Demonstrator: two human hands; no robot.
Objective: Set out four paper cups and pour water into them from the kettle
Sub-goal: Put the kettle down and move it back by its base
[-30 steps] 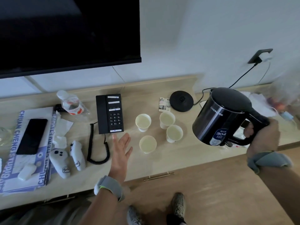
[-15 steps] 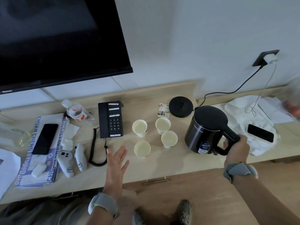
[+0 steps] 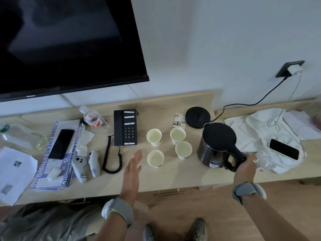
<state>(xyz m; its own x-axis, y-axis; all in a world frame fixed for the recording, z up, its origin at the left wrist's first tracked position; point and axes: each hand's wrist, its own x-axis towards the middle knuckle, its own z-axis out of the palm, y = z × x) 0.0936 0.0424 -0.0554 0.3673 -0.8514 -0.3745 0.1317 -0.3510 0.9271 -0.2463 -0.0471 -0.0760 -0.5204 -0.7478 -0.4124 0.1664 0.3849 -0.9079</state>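
Note:
Several white paper cups stand upright in a cluster on the wooden counter [image 3: 173, 176]: a far left cup [image 3: 154, 137], a far right cup [image 3: 177, 135], a near right cup [image 3: 183, 149] and a near left cup [image 3: 155, 158]. To their right a black kettle [image 3: 216, 145] stands upright on the counter. My right hand [image 3: 244, 168] grips its handle. My left hand [image 3: 132, 173] hovers flat, fingers straight, just left of the near left cup, holding nothing.
The kettle's black base [image 3: 197, 117] sits behind the kettle, its cord running to a wall socket [image 3: 289, 68]. A black desk phone [image 3: 125, 127], a water bottle [image 3: 91, 117], booklets with a smartphone [image 3: 61, 143] lie left. White cloth with another phone [image 3: 283, 149] lies right.
My right hand has brought the kettle down from the air to stand on the counter beside the cups. My left hand stays open near the cups.

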